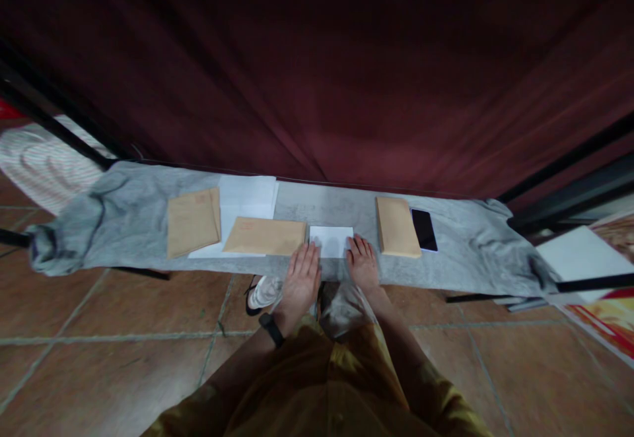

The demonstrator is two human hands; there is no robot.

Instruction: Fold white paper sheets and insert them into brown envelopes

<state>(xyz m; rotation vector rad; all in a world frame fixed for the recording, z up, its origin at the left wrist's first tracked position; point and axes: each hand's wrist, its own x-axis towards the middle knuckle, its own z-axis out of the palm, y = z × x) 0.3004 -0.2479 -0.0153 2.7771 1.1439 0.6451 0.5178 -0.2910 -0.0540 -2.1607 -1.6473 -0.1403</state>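
Note:
A small white sheet of paper (333, 240), perhaps folded, lies flat on the grey cloth in front of me. At its left edge my left hand (301, 273) rests with fingers stretched out, close to the corner of a brown envelope (265, 235). My right hand (362, 262) lies at the paper's right edge, its fingers extended and slightly spread. Both hands touch the paper's sides without gripping it. Under the brown envelope are larger white sheets (247, 196), and another brown envelope (192, 222) overlaps them further left.
Right of my hands lies a stack of brown envelopes (397, 227) beside a dark phone (424, 230). Grey cloth (327, 201) covers the narrow table. A dark red curtain (317, 94) hangs behind it. Black metal bars (564, 158) stand at both ends, above a tiled floor (163, 311).

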